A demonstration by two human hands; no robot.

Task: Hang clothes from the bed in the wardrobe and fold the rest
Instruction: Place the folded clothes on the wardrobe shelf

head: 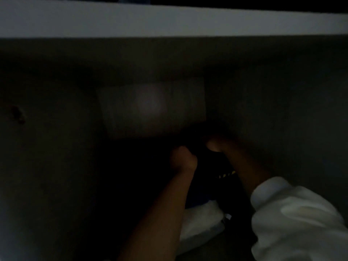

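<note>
White sleeve (293,219), dark garment (212,166) with yellow marks, white shelf edge (169,19)

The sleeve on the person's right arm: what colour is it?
White; the sleeve shows clearly in the head view, pushed up the forearm.

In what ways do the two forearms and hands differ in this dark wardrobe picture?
The left hand is curled like a fist, while the right hand reaches deeper, with a fingertip or thumb catching light. The left forearm is bare to the frame's edge, while the right wears a white sleeve pushed up. Both reach into the dark garment; it is too dark to tell what either grips.
</note>
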